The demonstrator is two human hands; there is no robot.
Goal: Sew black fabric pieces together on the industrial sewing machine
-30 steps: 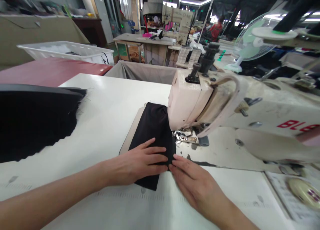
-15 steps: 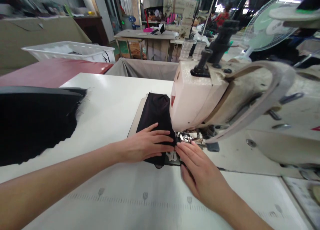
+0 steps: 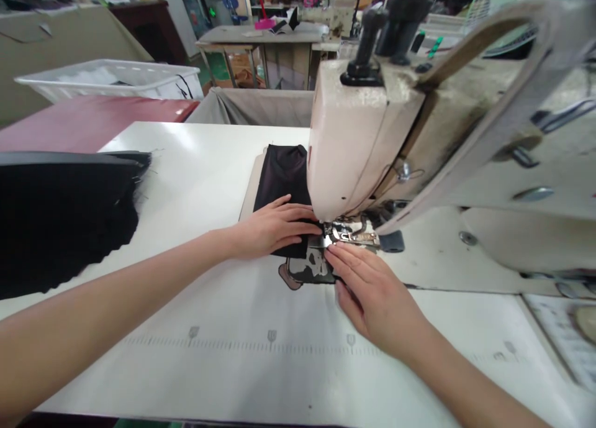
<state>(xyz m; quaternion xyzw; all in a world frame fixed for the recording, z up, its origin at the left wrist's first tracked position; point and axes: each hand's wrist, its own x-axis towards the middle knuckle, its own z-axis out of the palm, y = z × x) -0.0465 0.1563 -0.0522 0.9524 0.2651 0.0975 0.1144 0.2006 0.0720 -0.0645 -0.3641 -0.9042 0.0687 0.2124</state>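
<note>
- Cloth, black, lies just left of the sewing machine, its right edge running in under the machine's head, close to the presser foot.
- Beige panel shows along the side of the cloth facing away from the sewing machine.
- Left hand rests palm down on the cloth, to the left of the sewing machine's presser foot; its grip is wide, fingers stretched out and slightly parted, pressing from above.
- Right hand lies on the near side of the sewing machine's presser foot; its grip is loose and flat, fingers straight and together, thumb a little apart. Whether its fingertips touch the cloth, I cannot tell.
- White counter spreads left of and in front of the sewing machine, with ruler marks printed on the near part.
- Larger black fabric, its edge frayed, sits well left of the sewing machine.
- Grey-lined bin stands beyond the counter, behind and left of the sewing machine; white basket stands farther left of it.
</note>
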